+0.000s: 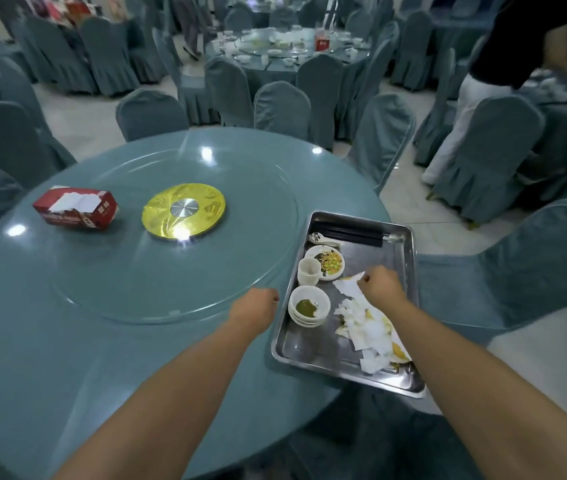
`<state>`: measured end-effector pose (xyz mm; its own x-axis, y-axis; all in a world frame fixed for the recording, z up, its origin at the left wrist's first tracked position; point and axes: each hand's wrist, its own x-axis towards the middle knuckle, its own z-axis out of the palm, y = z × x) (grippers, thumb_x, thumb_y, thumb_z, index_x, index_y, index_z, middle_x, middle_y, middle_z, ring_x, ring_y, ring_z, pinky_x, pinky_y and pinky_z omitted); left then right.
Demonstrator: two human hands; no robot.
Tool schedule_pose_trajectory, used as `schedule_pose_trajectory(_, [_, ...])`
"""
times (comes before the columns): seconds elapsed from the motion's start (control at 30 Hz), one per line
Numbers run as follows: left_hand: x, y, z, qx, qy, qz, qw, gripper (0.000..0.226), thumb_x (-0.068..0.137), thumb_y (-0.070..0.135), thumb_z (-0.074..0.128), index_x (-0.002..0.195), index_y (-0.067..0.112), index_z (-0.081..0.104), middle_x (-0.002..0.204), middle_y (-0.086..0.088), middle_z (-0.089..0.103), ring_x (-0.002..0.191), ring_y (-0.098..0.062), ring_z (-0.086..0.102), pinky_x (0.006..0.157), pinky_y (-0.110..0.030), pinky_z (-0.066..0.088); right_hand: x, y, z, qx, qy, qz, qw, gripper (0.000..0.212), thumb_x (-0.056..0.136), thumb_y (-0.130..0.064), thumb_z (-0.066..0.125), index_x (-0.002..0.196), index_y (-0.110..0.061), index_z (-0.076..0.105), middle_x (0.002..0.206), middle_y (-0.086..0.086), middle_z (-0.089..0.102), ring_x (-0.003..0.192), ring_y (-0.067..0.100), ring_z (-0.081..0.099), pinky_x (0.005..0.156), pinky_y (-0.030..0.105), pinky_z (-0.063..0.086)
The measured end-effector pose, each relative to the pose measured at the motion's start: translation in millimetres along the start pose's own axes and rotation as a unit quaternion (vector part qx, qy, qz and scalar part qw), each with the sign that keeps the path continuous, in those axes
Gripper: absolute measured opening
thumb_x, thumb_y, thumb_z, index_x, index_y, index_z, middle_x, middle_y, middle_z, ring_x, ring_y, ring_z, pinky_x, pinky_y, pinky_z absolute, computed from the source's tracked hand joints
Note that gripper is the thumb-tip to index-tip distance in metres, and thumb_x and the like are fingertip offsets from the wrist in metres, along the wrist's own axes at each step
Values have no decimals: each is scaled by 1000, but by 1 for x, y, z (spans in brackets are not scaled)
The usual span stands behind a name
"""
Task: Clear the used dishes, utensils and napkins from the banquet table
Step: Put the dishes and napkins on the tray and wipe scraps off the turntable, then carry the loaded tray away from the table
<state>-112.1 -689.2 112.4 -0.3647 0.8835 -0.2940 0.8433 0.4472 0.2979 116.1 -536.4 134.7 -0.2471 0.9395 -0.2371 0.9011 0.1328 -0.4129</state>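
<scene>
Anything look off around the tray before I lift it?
Yes: the metal tray sits askew at the table edge, its near right corner overhanging. Crumpled napkins are heaped on its right side.

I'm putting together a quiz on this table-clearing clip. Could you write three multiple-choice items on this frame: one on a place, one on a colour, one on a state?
1. Where does the metal tray sit?
A. At the table's right edge, partly overhanging it
B. On the glass turntable
C. On a chair

2. What colour is the tissue box?
A. Blue
B. Red
C. Green

3. What is the right hand doing?
A. Resting flat on the table
B. Lifting a bowl
C. Pinching a used napkin over the tray

Answers:
1 A: the tray lies on the table beside the turntable, its near corner past the rim.
2 B: the box is red with white tissue showing at the top.
3 C: curled fingers pinch the napkin above the paper pile; the left hand hangs curled by the tray, holding nothing seen.
</scene>
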Motion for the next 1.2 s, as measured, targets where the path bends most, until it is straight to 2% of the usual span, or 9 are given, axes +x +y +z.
schedule_pose_trajectory(0.1, [-35,10,5,6,-5,22,1000,29,95,23,43,116,24,64,112,-5,69,103,-30,63,88,-39,53,-48,14,-6,-15,6,-6,1000,43,91,-14,55,51,-15,40,52,3,41,52,19,42,46,24,29])
schedule_pose_trajectory(0.23, [-81,29,15,30,-19,51,998,30,96,24,43,118,27,64,114,-5,67,105,-30,63,88,-39,53,-111,39,-19,-2,22,14,1000,36,91,-16,53,56,-16,45,61,3,48,70,27,54,60,26,41])
schedule_pose_trajectory(0.33, [-107,45,21,36,-27,68,997,33,96,22,43,121,30,62,117,-7,65,104,-30,63,88,-40,54,-149,59,-35,12,22,30,999,29,92,-19,53,63,-14,52,73,7,57,75,28,58,63,28,44])
schedule_pose_trajectory(0.5, [-137,82,31,-3,-25,70,997,31,97,26,44,124,29,60,123,-7,60,106,-29,59,88,-36,49,-184,95,-58,16,13,34,999,27,90,-15,52,63,-11,50,68,6,52,64,21,49,56,28,41])
schedule_pose_trajectory(0.67, [-150,115,43,-34,-26,61,997,33,97,21,45,125,27,61,130,-5,58,117,-29,55,101,-39,46,-194,130,-71,33,3,35,999,24,90,-18,54,67,-11,52,68,7,52,64,21,47,58,28,39])
schedule_pose_trajectory(0.77, [-153,143,51,-37,-23,59,997,31,97,21,44,123,22,62,128,-8,60,115,-30,55,101,-41,46,-194,159,-84,48,4,26,999,29,91,-20,55,64,-13,49,64,4,49,62,19,45,58,28,38])
schedule_pose_trajectory(0.87, [-154,179,63,-45,-31,58,997,37,96,22,44,130,25,58,133,-6,58,120,-28,52,106,-40,41,-188,198,-105,41,-2,15,999,32,93,-23,54,63,-14,51,64,3,51,67,21,49,61,28,39])
schedule_pose_trajectory(1.0, [-156,243,77,-50,-6,23,998,39,96,18,42,132,21,57,135,-10,58,121,-30,54,103,-37,44,-171,260,-141,50,-17,-6,999,23,92,-21,54,71,-12,59,72,5,59,71,21,52,64,26,39])
schedule_pose_trajectory(1.2, [-168,314,92,-82,-2,-43,996,40,96,22,43,133,19,57,140,-10,54,127,-29,49,107,-36,41,-143,308,-184,43,-65,-55,995,28,92,-19,52,64,-13,50,65,2,52,70,22,49,60,27,38])
